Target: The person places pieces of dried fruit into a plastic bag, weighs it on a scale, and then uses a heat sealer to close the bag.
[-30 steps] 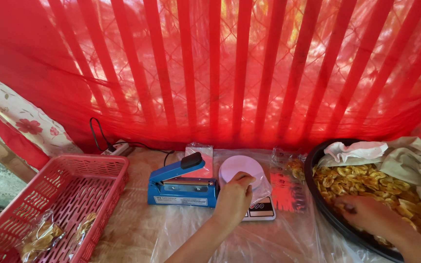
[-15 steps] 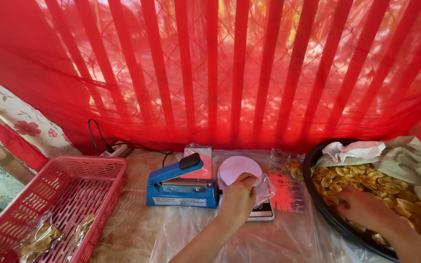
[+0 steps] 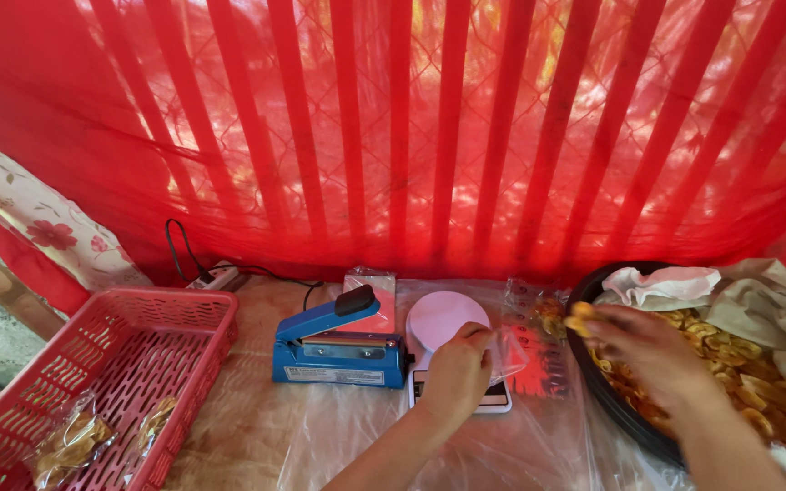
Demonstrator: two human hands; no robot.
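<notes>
**Chips lifted toward a clear bag at the scale**

At lower centre, a clear plastic bag [image 3: 508, 353] is pinched open by the left hand [image 3: 455, 375] over a white kitchen scale [image 3: 443, 320], whose display is hidden. At right, a few yellow chips [image 3: 579, 320] are grasped by the right hand [image 3: 649, 356] above a dark basin [image 3: 613, 409], partly cut off. A blue heat sealer [image 3: 338, 350] and red basket [image 3: 111, 364] are seen at left.
</notes>
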